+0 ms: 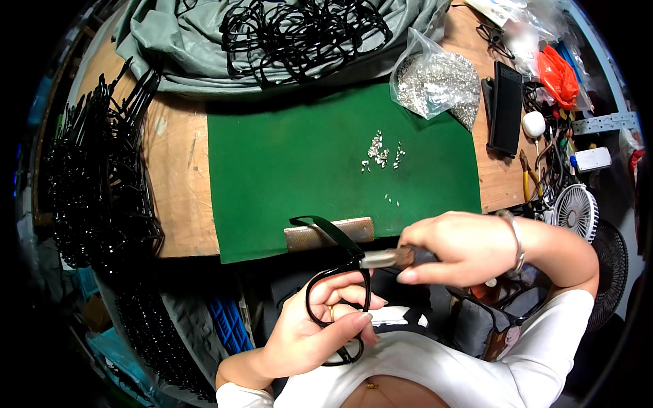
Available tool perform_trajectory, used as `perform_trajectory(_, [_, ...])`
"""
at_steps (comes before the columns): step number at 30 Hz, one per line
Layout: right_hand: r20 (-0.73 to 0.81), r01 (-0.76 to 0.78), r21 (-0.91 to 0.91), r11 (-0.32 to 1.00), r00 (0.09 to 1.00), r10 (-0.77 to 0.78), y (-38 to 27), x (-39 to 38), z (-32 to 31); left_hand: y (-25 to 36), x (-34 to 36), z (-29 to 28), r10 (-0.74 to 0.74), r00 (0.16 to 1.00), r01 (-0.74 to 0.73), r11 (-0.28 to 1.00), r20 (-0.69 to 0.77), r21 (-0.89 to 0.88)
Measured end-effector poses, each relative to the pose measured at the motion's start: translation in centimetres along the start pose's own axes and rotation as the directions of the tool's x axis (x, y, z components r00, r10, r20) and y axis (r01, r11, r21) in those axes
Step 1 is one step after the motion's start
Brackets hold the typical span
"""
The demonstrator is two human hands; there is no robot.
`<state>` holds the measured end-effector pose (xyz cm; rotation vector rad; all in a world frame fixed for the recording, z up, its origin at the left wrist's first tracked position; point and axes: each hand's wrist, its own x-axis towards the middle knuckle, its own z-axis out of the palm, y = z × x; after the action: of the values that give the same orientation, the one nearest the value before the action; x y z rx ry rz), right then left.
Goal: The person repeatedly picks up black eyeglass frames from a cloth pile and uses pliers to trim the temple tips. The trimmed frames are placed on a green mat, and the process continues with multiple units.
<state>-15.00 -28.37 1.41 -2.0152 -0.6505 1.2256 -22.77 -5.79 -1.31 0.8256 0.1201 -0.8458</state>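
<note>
My left hand (303, 334) is closed around a black eyeglass frame (335, 233) over my lap. One temple of the frame sticks up and away past the front edge of the green mat (286, 163). In my right hand (457, 246) is a pair of pliers (378, 260) with a silvery head, brownish at the joint; my fingers hide most of its handles. The head meets the frame at the corner where the temple joins the front. Behind the temple, a worn metal-faced block (299, 238) sits at the mat's near edge.
Small silvery pieces (378, 153) lie scattered on the mat, with a clear bag (425, 78) of similar pieces behind. Black frames are piled on grey cloth (177, 47) and stacked at left (102, 177). At right are a black phone-like slab (505, 109), yellow-handled pliers (526, 178) and a white fan (575, 209).
</note>
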Motion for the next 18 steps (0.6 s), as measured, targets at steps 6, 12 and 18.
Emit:
perform_trajectory(6, [-0.523, -0.027, -0.082, 0.996, 0.852, -0.019, 6.0, 2.5, 1.5, 0.8, 1.0, 0.0, 0.001, 1.000, -0.002, 1.000, 0.014, 0.018])
perform_trajectory(12, [-0.566, 0.029, -0.190, 0.981, 0.814, -0.134, 7.3, 2.6, 2.5, 7.6, 1.0, -0.7, 0.189, 0.955, 0.013, 0.741, -0.228, 0.671])
perform_trajectory(18, [-0.562, 0.152, -0.243, 0.958, 0.783, -0.267, 7.9, 2.7, 2.7, 10.0, 4.6, -10.2, 0.342, 0.902, 0.296, -0.046, -0.263, 0.954])
